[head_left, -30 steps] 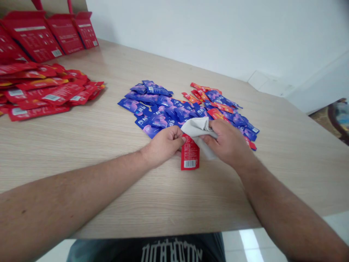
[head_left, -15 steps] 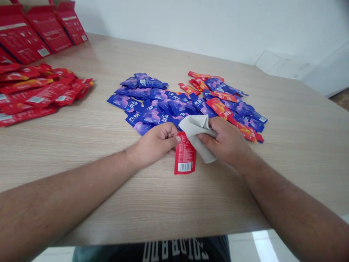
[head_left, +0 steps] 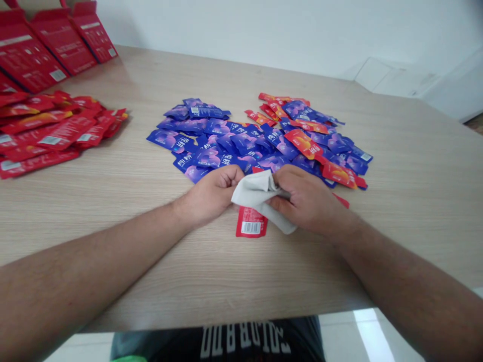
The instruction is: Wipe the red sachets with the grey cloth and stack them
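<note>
My left hand [head_left: 217,193] is closed at the left edge of a red sachet [head_left: 251,227], its fingertips partly hidden. The sachet's printed side with a barcode faces up. My right hand [head_left: 305,197] grips a folded pale grey cloth [head_left: 256,190], which lies across the upper part of the sachet and covers much of it. Just beyond both hands spreads a pile of blue-purple sachets [head_left: 245,143], with orange-red sachets [head_left: 304,144] mixed in on the right.
A heap of red sachets [head_left: 70,130] lies on the wooden table [head_left: 151,281] at the left. Behind it stand several red cardboard boxes [head_left: 64,45] with open tops. A white wall [head_left: 241,35] rises along the table's far edge.
The cloth in my right hand has moved left and slightly down over the sachet, covering more of its print. My left hand still keeps hold of the sachet.
</note>
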Tool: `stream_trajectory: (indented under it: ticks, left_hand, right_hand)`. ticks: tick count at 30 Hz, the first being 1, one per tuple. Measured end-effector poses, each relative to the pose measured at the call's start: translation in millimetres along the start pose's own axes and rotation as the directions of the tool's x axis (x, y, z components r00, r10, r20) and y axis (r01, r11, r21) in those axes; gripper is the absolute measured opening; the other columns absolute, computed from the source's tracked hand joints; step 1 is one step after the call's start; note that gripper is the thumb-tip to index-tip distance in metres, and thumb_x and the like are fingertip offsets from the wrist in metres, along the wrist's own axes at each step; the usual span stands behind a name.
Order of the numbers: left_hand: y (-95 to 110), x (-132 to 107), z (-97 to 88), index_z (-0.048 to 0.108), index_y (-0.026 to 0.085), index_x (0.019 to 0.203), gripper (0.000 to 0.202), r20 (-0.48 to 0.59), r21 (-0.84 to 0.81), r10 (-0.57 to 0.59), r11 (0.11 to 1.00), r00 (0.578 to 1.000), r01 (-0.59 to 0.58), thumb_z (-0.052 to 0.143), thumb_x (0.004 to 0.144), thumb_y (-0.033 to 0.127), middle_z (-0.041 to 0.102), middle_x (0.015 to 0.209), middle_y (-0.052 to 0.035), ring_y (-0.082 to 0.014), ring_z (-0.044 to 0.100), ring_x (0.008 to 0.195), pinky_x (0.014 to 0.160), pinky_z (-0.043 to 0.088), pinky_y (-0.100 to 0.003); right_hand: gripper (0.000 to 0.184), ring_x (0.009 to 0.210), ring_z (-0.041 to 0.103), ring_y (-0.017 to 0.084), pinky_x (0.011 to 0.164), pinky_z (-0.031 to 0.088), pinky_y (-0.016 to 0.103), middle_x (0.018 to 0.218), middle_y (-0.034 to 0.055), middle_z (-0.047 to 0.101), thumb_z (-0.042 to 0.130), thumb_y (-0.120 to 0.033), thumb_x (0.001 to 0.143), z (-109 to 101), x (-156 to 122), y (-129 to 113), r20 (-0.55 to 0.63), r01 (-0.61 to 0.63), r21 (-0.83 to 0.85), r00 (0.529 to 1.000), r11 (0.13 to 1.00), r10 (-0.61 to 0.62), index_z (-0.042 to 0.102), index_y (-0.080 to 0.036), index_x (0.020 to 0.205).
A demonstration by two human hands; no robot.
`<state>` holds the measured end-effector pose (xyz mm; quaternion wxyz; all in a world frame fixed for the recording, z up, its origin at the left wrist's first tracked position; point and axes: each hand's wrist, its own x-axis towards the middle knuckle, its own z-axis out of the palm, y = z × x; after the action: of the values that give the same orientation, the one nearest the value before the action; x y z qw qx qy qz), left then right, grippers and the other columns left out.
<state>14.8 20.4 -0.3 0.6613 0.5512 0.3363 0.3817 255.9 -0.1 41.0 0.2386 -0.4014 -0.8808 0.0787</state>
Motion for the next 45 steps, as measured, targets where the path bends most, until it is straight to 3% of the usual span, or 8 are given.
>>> stream_trajectory:
  ticks: [4, 9, 14, 19, 24, 30, 34, 45]
  left_hand:
    - [1.8, -0.5, 0.5, 0.058, 0.019, 0.086, 0.029, 0.001, -0.022, -0.043, 0.999, 0.999, 0.043, 0.083, 0.082, 0.031, 0.064, 0.073, 0.0023, -0.0106, 0.060, 0.062, 0.058, 0.048, -0.021]
    - [7.8, -3.3, 3.5, 0.056, 0.018, 0.084, 0.028, -0.042, 0.022, -0.022, 0.999, 0.999, 0.023, 0.081, 0.085, 0.033, 0.061, 0.069, 0.0036, -0.0077, 0.054, 0.056, 0.050, 0.039, -0.017]
    - [9.4, -4.3, 6.2, 0.054, 0.020, 0.087, 0.028, -0.058, 0.002, -0.063, 0.998, 0.996, 0.064, 0.079, 0.086, 0.032, 0.062, 0.069, 0.0037, -0.0089, 0.056, 0.054, 0.048, 0.042, -0.018]
    - [7.5, -4.0, 5.7, 0.053, 0.020, 0.088, 0.028, -0.064, -0.014, -0.052, 0.999, 0.997, 0.051, 0.077, 0.088, 0.034, 0.060, 0.068, 0.0041, -0.0091, 0.054, 0.055, 0.050, 0.043, -0.019]
    - [5.4, -2.9, 4.4, 0.054, 0.019, 0.086, 0.031, -0.063, -0.018, -0.024, 1.000, 0.998, 0.023, 0.080, 0.086, 0.035, 0.060, 0.071, 0.0035, -0.0086, 0.054, 0.057, 0.052, 0.041, -0.019]
    - [4.4, -3.0, 2.9, 0.054, 0.021, 0.088, 0.028, -0.048, 0.001, -0.026, 1.000, 0.999, 0.026, 0.076, 0.090, 0.037, 0.059, 0.069, 0.0043, -0.0099, 0.054, 0.056, 0.051, 0.042, -0.020]
    - [3.2, -2.1, 2.1, 0.054, 0.020, 0.087, 0.029, -0.068, -0.004, -0.008, 1.000, 0.998, 0.008, 0.076, 0.091, 0.039, 0.055, 0.067, 0.0048, -0.0075, 0.046, 0.052, 0.048, 0.035, -0.019]
    - [0.6, -0.3, -0.3, 0.054, 0.020, 0.087, 0.032, -0.063, 0.035, 0.010, 0.999, 0.998, -0.008, 0.077, 0.090, 0.042, 0.055, 0.068, 0.0046, -0.0081, 0.046, 0.054, 0.049, 0.035, -0.020]
  right_hand:
    - [0.016, 0.089, 0.062, 0.024, 0.077, 0.047, 0.035, 0.099, 0.0070, 0.067, 0.067, -0.035, 0.098, 2.1, -1.2, -2.7, -0.091, -0.087, -0.017, 0.992, 0.996, 0.085, 0.063, -0.020, 0.102]
    - [0.006, 0.090, 0.062, 0.022, 0.077, 0.048, 0.032, 0.102, 0.0063, 0.067, 0.066, -0.023, 0.095, 0.6, -3.1, -12.1, 0.153, 0.076, 0.053, 0.985, 0.996, -0.084, 0.061, -0.021, 0.097]
    - [0.012, 0.090, 0.061, 0.023, 0.079, 0.048, 0.034, 0.096, 0.0065, 0.065, 0.068, -0.029, 0.096, 0.0, -2.5, -10.4, 0.005, -0.042, -0.018, 0.999, 0.999, 0.043, 0.061, -0.020, 0.096]
    - [0.003, 0.091, 0.063, 0.020, 0.079, 0.049, 0.031, 0.108, 0.0050, 0.066, 0.067, -0.023, 0.098, 2.5, -5.9, -21.1, 0.333, 0.126, 0.098, 0.931, 0.987, -0.152, 0.066, -0.021, 0.100]
    - [0.008, 0.094, 0.062, 0.023, 0.083, 0.051, 0.034, 0.102, 0.0077, 0.064, 0.069, -0.022, 0.095, -0.7, -5.8, -14.9, 0.089, 0.047, 0.020, 0.995, 0.999, -0.048, 0.064, -0.019, 0.101]
    - [0.005, 0.089, 0.063, 0.020, 0.076, 0.049, 0.032, 0.107, 0.0047, 0.066, 0.068, -0.021, 0.096, 1.7, -8.0, -21.1, 0.343, 0.157, 0.057, 0.924, 0.986, -0.167, 0.067, -0.022, 0.101]
    - [0.008, 0.094, 0.063, 0.023, 0.081, 0.051, 0.034, 0.104, 0.0080, 0.065, 0.069, -0.024, 0.097, 1.2, -7.3, -17.2, 0.150, 0.031, 0.010, 0.988, 0.999, -0.032, 0.065, -0.018, 0.101]
    - [0.008, 0.092, 0.062, 0.022, 0.081, 0.051, 0.034, 0.102, 0.0074, 0.064, 0.069, -0.024, 0.096, -0.1, -6.1, -12.8, 0.111, 0.038, 0.003, 0.993, 0.999, -0.038, 0.064, -0.019, 0.099]
